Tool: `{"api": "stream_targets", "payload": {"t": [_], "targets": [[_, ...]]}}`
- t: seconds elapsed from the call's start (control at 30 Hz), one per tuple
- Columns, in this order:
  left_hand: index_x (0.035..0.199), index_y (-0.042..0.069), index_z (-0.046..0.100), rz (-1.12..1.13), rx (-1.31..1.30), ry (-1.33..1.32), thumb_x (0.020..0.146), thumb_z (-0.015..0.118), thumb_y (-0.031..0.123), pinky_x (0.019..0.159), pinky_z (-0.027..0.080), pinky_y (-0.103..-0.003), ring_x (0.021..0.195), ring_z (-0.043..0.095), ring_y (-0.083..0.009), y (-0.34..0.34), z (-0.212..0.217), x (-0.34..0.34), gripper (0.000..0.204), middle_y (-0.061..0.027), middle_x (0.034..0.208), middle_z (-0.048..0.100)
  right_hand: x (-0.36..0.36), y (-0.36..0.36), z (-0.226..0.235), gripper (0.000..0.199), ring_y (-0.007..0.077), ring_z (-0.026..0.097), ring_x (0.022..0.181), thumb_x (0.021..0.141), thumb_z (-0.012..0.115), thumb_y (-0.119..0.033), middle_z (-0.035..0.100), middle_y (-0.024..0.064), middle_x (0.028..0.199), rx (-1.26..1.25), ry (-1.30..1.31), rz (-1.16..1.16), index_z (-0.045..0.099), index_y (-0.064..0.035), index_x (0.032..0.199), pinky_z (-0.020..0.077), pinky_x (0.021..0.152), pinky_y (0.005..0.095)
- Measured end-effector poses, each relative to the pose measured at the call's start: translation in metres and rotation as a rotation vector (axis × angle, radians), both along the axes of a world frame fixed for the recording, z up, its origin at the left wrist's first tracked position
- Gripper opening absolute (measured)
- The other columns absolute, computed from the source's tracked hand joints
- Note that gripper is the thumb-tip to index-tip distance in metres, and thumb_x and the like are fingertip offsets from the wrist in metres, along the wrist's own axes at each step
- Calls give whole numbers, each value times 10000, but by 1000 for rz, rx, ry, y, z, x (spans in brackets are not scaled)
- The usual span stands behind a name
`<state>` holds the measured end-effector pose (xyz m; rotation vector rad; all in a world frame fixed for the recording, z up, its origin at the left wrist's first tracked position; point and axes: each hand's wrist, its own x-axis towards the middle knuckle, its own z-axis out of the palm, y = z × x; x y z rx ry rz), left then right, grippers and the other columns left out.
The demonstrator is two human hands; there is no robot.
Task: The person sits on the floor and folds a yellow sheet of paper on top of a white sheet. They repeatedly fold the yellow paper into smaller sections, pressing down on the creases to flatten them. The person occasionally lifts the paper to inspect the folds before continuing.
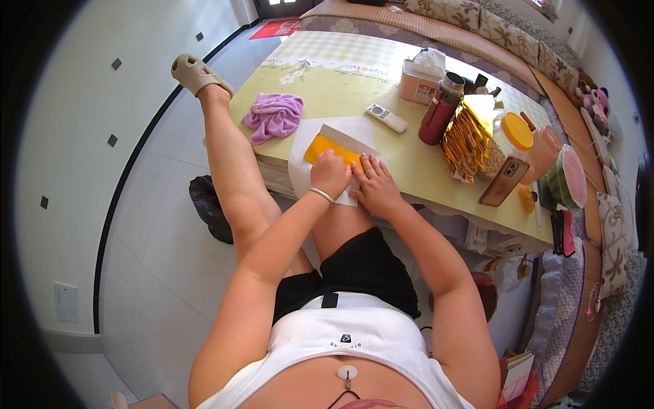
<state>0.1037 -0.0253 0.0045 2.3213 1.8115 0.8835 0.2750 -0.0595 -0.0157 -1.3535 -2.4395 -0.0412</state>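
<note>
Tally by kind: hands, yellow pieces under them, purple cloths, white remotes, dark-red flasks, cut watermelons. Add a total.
Hands: 2 (left hand, right hand)
Yellow piece under them: 1
Purple cloth: 1
White remote: 1
Dark-red flask: 1
Cut watermelon: 1
Total: 7

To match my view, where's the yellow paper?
In the head view, the yellow paper lies over the white sheet, right of the purple cloth, partly under the left hand and right hand.
</note>
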Motion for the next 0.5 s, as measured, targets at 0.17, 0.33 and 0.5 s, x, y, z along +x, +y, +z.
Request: {"api": "stream_targets", "payload": {"t": [0.17, 0.33, 0.5], "targets": [[761, 63, 648, -248, 98, 43, 721, 671, 126, 909, 456, -488, 952, 601, -323, -8, 19, -43, 78, -129, 915, 629, 5, -2, 9, 603, 471, 242, 1484, 921, 631, -456, 271, 291, 1591, -46, -42, 83, 480, -314, 1488, 193, 1206, 541], [1030, 68, 672, -468, 188, 231, 698, 619, 41, 1090, 392, -479, 1102, 603, -305, 4, 29, -80, 337, -104, 1085, 659, 9, -1, 15, 535, 486, 224, 1486, 932, 629, -454, 252, 302, 1594, -99, -64, 118, 528, -359, 1448, 177, 1202, 567], [1049, 65, 699, -528, 298, 363, 762, 649, 58, 1026, 450, -471, 1033, 637, -295, 15, 18, -87, 291, -100, 1064, 674, 20, 7, 17, 460, 413, 261, 1494, 927, 645, -437, 328, 223, 1590, -174, 42, 148, 616, -327, 1373, 174, 1205, 570]]}}
